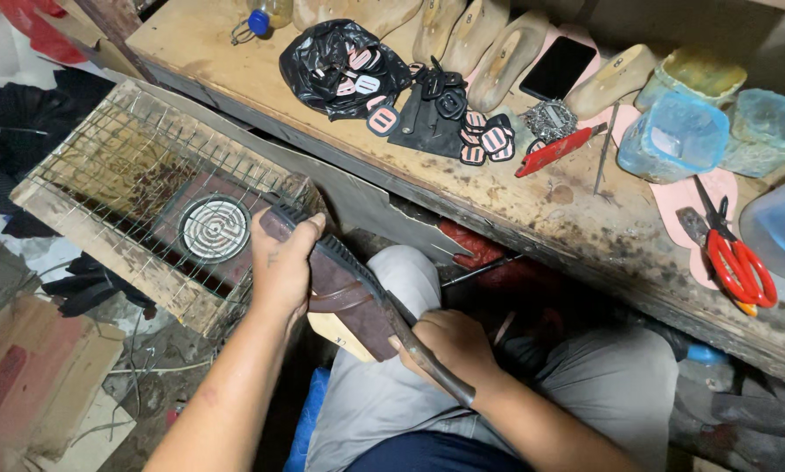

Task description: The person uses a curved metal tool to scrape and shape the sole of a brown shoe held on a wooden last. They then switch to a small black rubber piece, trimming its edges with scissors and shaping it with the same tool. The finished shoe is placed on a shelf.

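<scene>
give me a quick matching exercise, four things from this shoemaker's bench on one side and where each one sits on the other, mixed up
Things:
1. shoe on its last
2. red-handled scissors
3. black plastic bag
4. round heating coil

Places:
A. under the wire grille of the wooden box
B. on the bench's left part, holding small oval tags
C. gripped at the toe by the left hand
D. on the bench's right end, on a pink insole

The right hand holds a metal tool against the shoe.

Pairs: 1-C, 2-D, 3-B, 4-A

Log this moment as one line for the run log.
left hand: grips brown shoe on last | right hand: holds metal tool against shoe | wire-topped heater box left | workbench ahead
</scene>
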### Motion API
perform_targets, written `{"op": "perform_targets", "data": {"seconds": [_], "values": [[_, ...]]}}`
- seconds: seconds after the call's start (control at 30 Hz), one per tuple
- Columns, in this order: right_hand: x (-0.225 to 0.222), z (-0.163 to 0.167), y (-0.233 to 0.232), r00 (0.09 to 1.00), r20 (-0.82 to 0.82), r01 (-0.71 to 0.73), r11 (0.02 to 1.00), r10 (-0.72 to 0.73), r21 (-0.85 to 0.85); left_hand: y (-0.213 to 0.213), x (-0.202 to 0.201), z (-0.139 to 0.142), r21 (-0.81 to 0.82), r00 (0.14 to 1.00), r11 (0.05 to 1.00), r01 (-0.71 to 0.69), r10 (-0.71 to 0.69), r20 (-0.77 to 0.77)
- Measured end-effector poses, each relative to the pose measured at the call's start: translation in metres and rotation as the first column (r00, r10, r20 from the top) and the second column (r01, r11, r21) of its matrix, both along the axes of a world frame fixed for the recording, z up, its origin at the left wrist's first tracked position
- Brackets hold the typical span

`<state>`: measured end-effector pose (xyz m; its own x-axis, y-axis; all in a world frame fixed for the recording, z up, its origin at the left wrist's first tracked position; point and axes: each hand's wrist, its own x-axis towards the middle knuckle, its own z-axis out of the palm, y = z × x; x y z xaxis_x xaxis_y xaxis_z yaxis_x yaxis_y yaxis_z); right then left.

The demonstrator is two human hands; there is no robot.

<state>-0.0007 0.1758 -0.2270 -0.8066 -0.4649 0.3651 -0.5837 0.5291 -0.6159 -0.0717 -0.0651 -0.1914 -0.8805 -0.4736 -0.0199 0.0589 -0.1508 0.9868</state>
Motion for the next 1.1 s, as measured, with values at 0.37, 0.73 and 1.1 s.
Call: {"op": "perform_targets", "data": {"seconds": [0.37, 0.73, 1.1], "values": [[-0.003, -0.001, -0.001, 0.998, -0.055, -0.026, 1.000, 0.025, -0.011, 0.000, 0.003, 0.000, 0.015, 0.999, 1.000, -0.017, 0.017, 0.039], [-0.004, -0.002, -0.006, 0.996, 0.091, -0.010, 0.992, -0.001, 0.126, -0.009, -0.004, -0.010, 0.021, 1.000, 1.000, 0.007, -0.007, -0.026], [0.005, -0.012, 0.023, 1.000, 0.001, 0.005, 0.991, -0.005, 0.132, -0.022, -0.028, -0.037, 0.287, 0.937, 0.958, -0.025, -0.078, 0.341]]}}
